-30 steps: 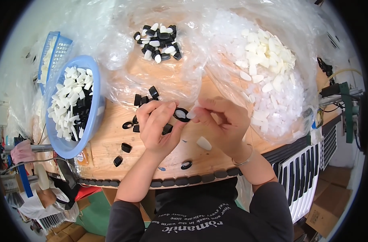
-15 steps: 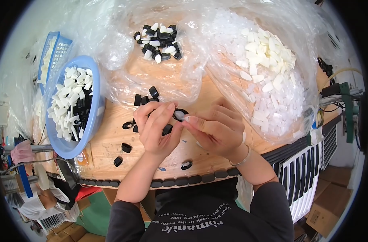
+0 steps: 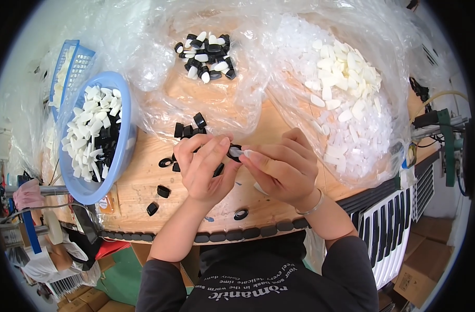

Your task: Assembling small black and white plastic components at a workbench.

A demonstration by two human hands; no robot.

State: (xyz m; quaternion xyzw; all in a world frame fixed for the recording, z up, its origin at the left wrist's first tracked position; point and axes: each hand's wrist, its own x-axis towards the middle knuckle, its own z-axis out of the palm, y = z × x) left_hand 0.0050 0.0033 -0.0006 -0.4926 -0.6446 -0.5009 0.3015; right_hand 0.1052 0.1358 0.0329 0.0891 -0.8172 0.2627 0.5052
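Note:
Over the middle of the table, my left hand is closed, thumb and fingers gripping a small black oval ring-like piece. From the other side my right hand pinches a small translucent white piece at the ring's opening. How deep it sits in the ring is hidden by my fingertips. Several black caps lie just beyond and under my left hand. A loose black oval ring lies nearer to me, and two black pieces sit to the left.
At the left stands a blue basin of white and black pieces, with a blue basket behind it. Mixed black-and-white pieces lie on plastic film at the back. Cream pieces and translucent ones are heaped at right. Black pieces line the front edge.
My hands stay together over the table. The black ring has tilted, and my right fingers have shifted slightly with the translucent piece against it.

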